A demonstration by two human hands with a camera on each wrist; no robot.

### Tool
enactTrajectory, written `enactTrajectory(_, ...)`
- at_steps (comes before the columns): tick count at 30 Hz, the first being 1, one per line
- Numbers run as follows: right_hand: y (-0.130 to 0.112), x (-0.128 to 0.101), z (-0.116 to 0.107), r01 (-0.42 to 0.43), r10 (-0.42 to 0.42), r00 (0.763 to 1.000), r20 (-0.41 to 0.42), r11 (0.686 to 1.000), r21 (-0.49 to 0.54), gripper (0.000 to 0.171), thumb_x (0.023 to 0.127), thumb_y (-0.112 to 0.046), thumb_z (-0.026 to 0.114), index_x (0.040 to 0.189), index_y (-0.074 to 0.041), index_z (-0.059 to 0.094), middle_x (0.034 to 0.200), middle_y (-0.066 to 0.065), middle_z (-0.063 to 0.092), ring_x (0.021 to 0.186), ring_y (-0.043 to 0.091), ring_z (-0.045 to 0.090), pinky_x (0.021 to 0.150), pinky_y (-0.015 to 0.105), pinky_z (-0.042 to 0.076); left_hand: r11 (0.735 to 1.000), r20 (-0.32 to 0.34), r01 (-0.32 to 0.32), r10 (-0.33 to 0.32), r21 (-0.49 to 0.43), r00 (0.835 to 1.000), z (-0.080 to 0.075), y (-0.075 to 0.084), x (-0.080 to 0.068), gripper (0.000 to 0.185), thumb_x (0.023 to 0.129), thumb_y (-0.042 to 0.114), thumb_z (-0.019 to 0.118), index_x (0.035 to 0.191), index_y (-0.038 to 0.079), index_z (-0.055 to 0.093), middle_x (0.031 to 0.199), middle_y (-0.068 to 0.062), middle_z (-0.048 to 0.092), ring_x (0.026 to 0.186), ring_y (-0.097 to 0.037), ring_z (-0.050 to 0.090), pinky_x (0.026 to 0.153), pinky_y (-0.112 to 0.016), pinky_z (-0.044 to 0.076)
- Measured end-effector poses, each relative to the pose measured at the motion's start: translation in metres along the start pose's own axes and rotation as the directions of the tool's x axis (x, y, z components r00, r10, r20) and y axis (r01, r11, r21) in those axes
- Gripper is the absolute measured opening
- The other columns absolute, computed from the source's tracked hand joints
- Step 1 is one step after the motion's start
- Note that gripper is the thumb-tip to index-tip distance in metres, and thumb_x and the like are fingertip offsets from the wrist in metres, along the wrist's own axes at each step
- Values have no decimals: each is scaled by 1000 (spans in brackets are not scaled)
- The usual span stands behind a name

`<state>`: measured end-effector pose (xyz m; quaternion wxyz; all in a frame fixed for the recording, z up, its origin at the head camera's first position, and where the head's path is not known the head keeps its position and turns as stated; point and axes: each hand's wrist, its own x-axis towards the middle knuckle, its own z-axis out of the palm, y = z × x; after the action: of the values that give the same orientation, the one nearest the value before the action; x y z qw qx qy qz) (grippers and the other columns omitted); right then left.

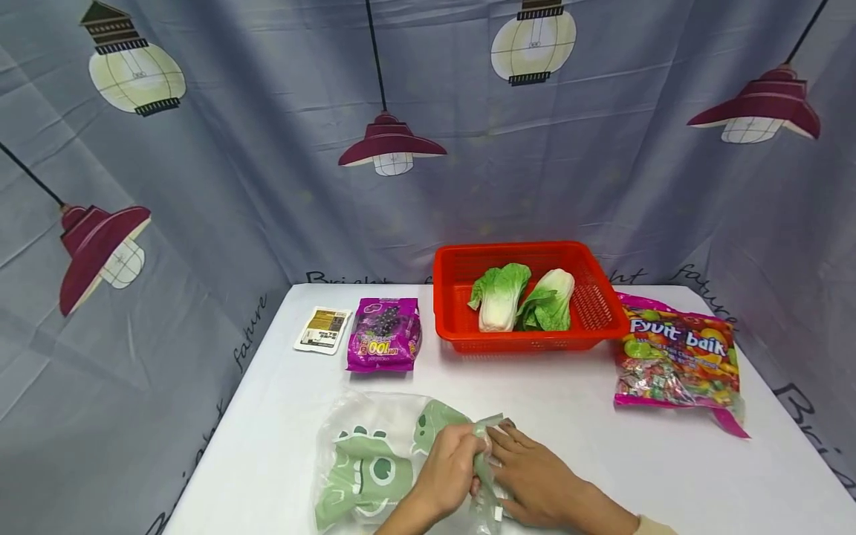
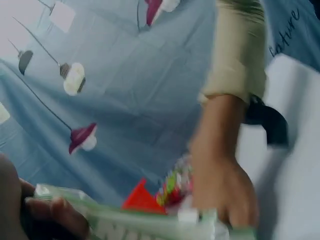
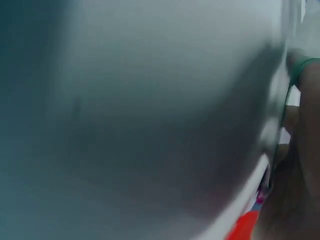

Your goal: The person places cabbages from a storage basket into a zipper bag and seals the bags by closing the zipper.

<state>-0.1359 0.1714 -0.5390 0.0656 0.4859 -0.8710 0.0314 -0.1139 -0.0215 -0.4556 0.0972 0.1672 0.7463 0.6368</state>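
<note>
A clear plastic bag with green dinosaur prints [image 1: 374, 475] lies at the front of the white table. My left hand [image 1: 451, 464] grips its right edge, fingers curled round a raised green strip. Against that edge, my right hand [image 1: 538, 479] lies with its fingers fairly straight, touching the bag. In the left wrist view the bag's green-banded edge [image 2: 135, 220] runs between the left hand [image 2: 60, 215] and the right hand [image 2: 225, 190]. A small white piece sits on the edge there. The right wrist view is mostly dark and blurred, with part of a hand [image 3: 295, 165] at its right side.
A red basket [image 1: 521, 342] with two leafy cabbages [image 1: 501, 297] stands at the back. Left of it lie a purple candy pack [image 1: 384, 334] and a small white-and-gold packet [image 1: 323, 331]. A large fruit candy bag [image 1: 678, 357] lies right. Grey-blue printed curtains [image 1: 287, 186] hang around the table.
</note>
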Motion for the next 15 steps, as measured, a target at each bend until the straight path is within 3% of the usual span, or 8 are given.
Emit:
enactTrajectory(3,3,10,0,57,-57,998,-2,997,50,61,96,-56,47,134,-10,60,148,13,45,140,31,34,113,49,26,997,-25,36,-38,-71,999,-9,1,-4,26,91,3,38,69,0,52,43,-2,46,32,-2,42,35,-14,37)
enactTrajectory(6,1,21,-3,110,-106,994,-39,983,144,52,97,-52,49,132,-16,62,149,9,44,141,29,32,113,50,27,991,-28,46,-49,-122,998,-16,2,-4,26,92,3,37,69,6,49,43,2,42,34,-2,41,37,-14,37)
enactTrajectory(9,-1,25,2,161,-154,986,-57,975,154,42,99,-47,46,124,-18,65,151,10,41,142,28,30,111,51,29,982,-28,57,-63,-181,998,-23,5,-5,26,92,3,37,70,9,49,44,4,40,35,-4,41,38,-15,38)
enactTrajectory(12,0,25,5,172,-165,985,-54,970,171,42,100,-46,45,127,-21,63,152,6,40,143,26,28,112,49,28,975,-25,64,-71,-214,997,-26,3,-5,27,92,3,36,68,9,47,43,3,39,35,-6,43,38,-16,39)
enactTrajectory(15,10,27,-7,170,-139,979,-147,960,222,44,98,-46,54,133,-21,61,146,-3,47,140,25,36,109,46,34,978,-34,73,-81,-196,996,-28,-2,-5,27,93,3,37,70,7,50,44,3,41,35,-7,45,38,-17,40)
